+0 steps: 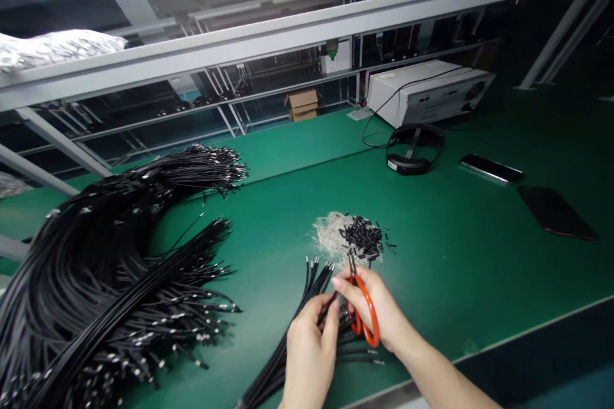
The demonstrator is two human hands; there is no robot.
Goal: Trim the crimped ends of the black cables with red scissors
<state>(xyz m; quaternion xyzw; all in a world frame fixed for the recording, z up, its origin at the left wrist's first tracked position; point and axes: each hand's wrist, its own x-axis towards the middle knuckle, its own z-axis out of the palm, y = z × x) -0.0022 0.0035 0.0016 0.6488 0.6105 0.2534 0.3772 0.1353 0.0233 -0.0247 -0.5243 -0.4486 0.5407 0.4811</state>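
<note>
My right hand [378,313] is closed round orange-handled scissors [365,307], whose blades point up toward a small heap. My left hand [309,348] pinches the end of a thin black cable from a small bundle of black cables [307,303] lying under both hands on the green bench. Several of those cable ends carry metal tips. Just beyond the scissors lies a heap of short black sleeve pieces [364,236] beside a tangle of fine pale strands [329,233].
A large curved pile of black cables [105,268] fills the left of the green mat [480,255]. Farther back are a roll of black tape [415,148], a white machine [429,92], a phone [492,169], a dark flat pad [556,212] and a cardboard box [302,104].
</note>
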